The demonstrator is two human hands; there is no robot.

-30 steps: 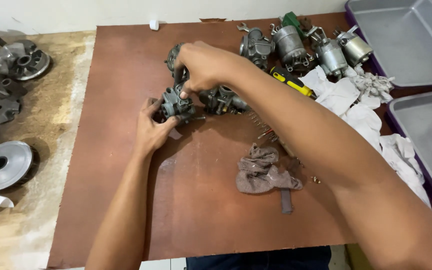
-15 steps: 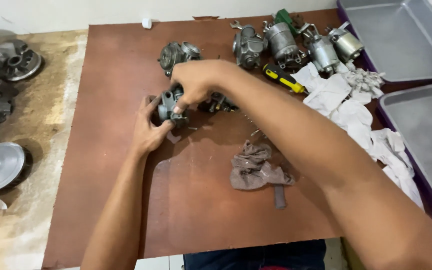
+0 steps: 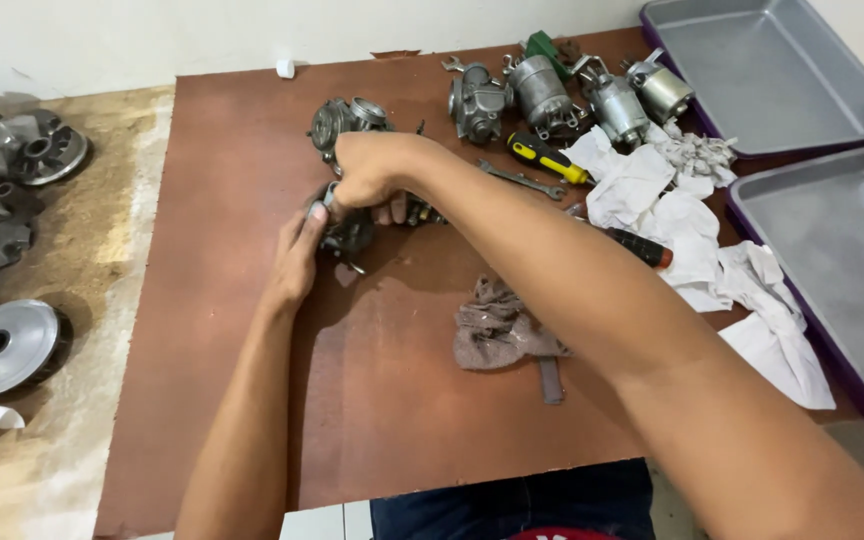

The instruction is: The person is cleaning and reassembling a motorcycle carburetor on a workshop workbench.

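Brown board [image 3: 252,420] carried both hands: left hand [image 3: 297,262] cupped the carburetor [image 3: 347,235] near its middle; right hand [image 3: 377,172], earlier reaching farther back, now clenched over its top.

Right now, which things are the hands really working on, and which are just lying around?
In use:
left hand
right hand
small grey metal engine part gripped between them

Lying about:
grey rag
yellow-handled screwdriver
spanner
white cloths
metal trays
other engine parts
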